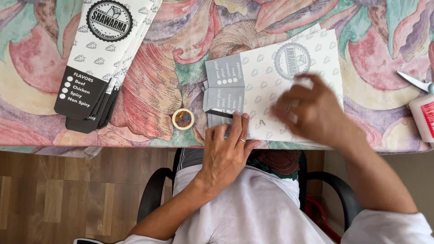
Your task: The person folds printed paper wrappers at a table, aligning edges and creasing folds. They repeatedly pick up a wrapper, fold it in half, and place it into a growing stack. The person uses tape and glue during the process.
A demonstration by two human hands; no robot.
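A stack of flat white paper sleeves with grey printed panels and a round stamp mark lies on the flower-patterned tablecloth. My left hand presses its fingertips on the near left corner of the stack, at the table's front edge; a ring sits on one finger. My right hand is blurred, spread over the right part of the top sleeve with fingers apart, and holds nothing that I can see.
A second pile of white and black sleeves lies fanned at the left. A small round tape roll sits near the front edge. Scissors and a white glue bottle lie at the right edge. A chair armrest is below.
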